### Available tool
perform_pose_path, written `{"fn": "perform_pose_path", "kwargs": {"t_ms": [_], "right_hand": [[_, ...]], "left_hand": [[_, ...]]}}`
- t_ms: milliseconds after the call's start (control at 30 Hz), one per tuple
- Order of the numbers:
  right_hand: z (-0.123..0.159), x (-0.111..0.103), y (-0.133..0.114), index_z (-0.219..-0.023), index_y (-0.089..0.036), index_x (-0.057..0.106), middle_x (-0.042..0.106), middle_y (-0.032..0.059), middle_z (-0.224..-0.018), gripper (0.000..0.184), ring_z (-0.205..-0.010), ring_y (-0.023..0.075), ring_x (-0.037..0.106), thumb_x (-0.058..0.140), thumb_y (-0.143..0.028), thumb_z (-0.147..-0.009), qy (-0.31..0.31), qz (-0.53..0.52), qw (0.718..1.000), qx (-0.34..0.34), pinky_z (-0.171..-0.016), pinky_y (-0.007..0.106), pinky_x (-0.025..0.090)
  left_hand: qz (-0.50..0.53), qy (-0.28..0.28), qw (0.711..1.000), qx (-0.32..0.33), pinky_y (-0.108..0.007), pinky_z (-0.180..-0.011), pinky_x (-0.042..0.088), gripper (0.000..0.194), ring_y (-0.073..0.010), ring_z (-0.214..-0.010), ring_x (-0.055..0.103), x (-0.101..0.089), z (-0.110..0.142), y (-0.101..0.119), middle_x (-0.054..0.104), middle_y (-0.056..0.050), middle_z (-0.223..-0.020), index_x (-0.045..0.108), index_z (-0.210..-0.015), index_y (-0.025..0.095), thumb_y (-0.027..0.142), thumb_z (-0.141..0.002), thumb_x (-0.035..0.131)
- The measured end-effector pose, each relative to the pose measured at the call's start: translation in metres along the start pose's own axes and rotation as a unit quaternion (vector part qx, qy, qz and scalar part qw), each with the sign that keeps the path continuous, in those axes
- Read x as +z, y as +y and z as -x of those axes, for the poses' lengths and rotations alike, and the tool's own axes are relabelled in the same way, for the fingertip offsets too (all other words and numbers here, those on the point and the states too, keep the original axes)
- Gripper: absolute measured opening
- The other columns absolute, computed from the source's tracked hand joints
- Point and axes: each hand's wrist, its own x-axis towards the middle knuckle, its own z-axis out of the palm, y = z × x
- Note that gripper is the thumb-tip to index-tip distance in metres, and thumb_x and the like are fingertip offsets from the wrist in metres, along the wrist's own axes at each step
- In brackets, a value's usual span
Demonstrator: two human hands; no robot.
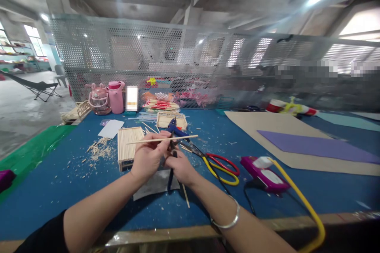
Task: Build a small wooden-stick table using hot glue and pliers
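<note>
My left hand [150,152] pinches a thin wooden stick [190,137], which lies nearly level across the fingers. Closed around dark-handled pliers [170,180] is my right hand [180,165]; their jaws meet the stick near its middle, partly hidden by my fingers. To the left of my left hand stands a small box-like frame [127,142] made of sticks laid side by side. A blue glue gun [177,129] lies just beyond my hands. Below them are a grey sheet [148,189] and another loose stick [185,196].
Red-and-yellow-handled scissors [222,164] and a purple device with a yellow cable [267,176] lie to the right. Wood offcuts [102,148] are scattered left. Behind stand a pink bottle [116,99], stick bundles [162,105] and a perforated metal screen [142,47]. Purple sheet [314,146] lies far right.
</note>
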Motion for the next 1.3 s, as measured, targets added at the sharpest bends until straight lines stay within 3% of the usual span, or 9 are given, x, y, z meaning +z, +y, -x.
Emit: {"fn": "perform_pose_path", "kwargs": {"t_ms": [300, 567, 767, 867, 933, 1033, 1100, 1167, 1300], "right_hand": [[0.001, -0.004, -0.005, -0.107, -0.02, 0.052, 0.058, 0.0053, -0.104, 0.038, -0.108, 0.0225, 0.048, 0.047, -0.021, -0.07, 0.007, 0.1, 0.994, -0.049, -0.1, 0.04, 0.033], [0.003, -0.008, 0.0, -0.104, -0.019, 0.04, 0.051, 0.0038, -0.089, 0.037, -0.086, 0.0189, 0.051, 0.046, -0.019, -0.067, 0.037, 0.142, 0.987, -0.059, -0.082, 0.035, 0.043], [0.003, -0.01, -0.008, -0.1, -0.02, 0.039, 0.046, -0.0009, -0.075, 0.031, -0.068, 0.014, 0.047, 0.044, -0.016, -0.069, 0.047, 0.156, 0.981, -0.108, -0.067, 0.029, 0.042], [0.0, -0.017, -0.008, -0.1, -0.02, 0.039, 0.044, -0.0033, -0.068, 0.033, -0.058, 0.0121, 0.044, 0.042, -0.015, -0.068, 0.054, 0.181, 0.978, -0.086, -0.059, 0.026, 0.039], [-0.003, -0.023, -0.008, -0.101, -0.019, 0.039, 0.044, -0.0039, -0.066, 0.036, -0.055, 0.0115, 0.042, 0.041, -0.014, -0.066, 0.075, 0.229, 0.968, -0.072, -0.056, 0.026, 0.037], [-0.005, -0.028, -0.008, -0.105, -0.018, 0.038, 0.045, -0.0037, -0.064, 0.042, -0.053, 0.0124, 0.043, 0.043, -0.014, -0.064, 0.092, 0.31, 0.944, -0.061, -0.054, 0.026, 0.036], [-0.004, -0.027, -0.009, -0.109, -0.017, 0.037, 0.047, -0.003, -0.064, 0.046, -0.055, 0.014, 0.046, 0.044, -0.016, -0.064, 0.08, 0.352, 0.931, -0.058, -0.056, 0.027, 0.037], [-0.001, -0.023, -0.01, -0.113, -0.016, 0.035, 0.05, -0.0015, -0.066, 0.051, -0.057, 0.0163, 0.049, 0.047, -0.019, -0.064, 0.046, 0.388, 0.918, -0.06, -0.057, 0.029, 0.039], [0.003, -0.015, -0.012, -0.118, -0.015, 0.034, 0.06, 0.0055, -0.078, 0.057, -0.072, 0.023, 0.058, 0.05, -0.019, -0.063, -0.021, 0.432, 0.899, -0.069, -0.068, 0.034, 0.043]], "left_hand": [[-0.07, -0.037, 0.993, 0.091, -0.036, -0.089, 0.044, 0.009, -0.0201, -0.103, 0.055, -0.003, 0.003, -0.002, 0.061, -0.009, -0.099, 0.064, -0.074, 0.016, 0.025, -0.076, 0.062], [-0.08, -0.025, 0.993, 0.079, -0.036, -0.086, 0.045, 0.013, -0.0205, -0.099, 0.054, -0.005, 0.002, -0.003, 0.059, -0.009, -0.095, 0.063, -0.072, 0.016, 0.028, -0.076, 0.061], [-0.17, -0.087, 0.977, 0.093, -0.032, -0.082, 0.044, 0.017, -0.0186, -0.098, 0.054, -0.013, 0.007, -0.007, 0.057, -0.009, -0.102, 0.056, -0.089, 0.017, 0.028, -0.076, 0.06], [-0.285, -0.115, 0.939, 0.153, -0.022, -0.054, 0.04, 0.018, -0.011, -0.059, 0.05, -0.018, 0.016, 0.0, 0.053, 0.0, -0.065, 0.049, -0.068, 0.018, 0.03, -0.079, 0.055], [-0.335, -0.188, 0.88, 0.279, -0.021, -0.044, 0.031, 0.032, -0.0088, -0.044, 0.037, -0.019, 0.023, 0.008, 0.04, 0.005, -0.046, 0.04, -0.052, 0.019, 0.029, -0.08, 0.052], [-0.358, -0.187, 0.807, 0.43, -0.026, -0.056, 0.04, 0.018, -0.0133, -0.057, 0.05, -0.019, 0.027, 0.019, 0.056, -0.001, -0.059, 0.051, -0.063, 0.018, 0.028, -0.078, 0.052], [-0.409, -0.093, 0.813, 0.404, -0.038, -0.08, 0.042, 0.021, -0.0224, -0.089, 0.056, -0.019, 0.024, 0.021, 0.063, -0.011, -0.093, 0.056, -0.091, 0.016, 0.033, -0.079, 0.053], [-0.46, -0.066, 0.828, 0.314, -0.048, -0.091, 0.035, 0.035, -0.0277, -0.103, 0.052, -0.02, 0.019, 0.019, 0.06, -0.015, -0.108, 0.053, -0.105, 0.015, 0.04, -0.081, 0.05], [-0.474, -0.168, 0.859, 0.096, -0.036, -0.065, 0.044, 0.033, -0.0207, -0.065, 0.057, -0.023, 0.011, 0.011, 0.062, -0.007, -0.072, 0.056, -0.086, 0.016, 0.045, -0.084, 0.042]]}}
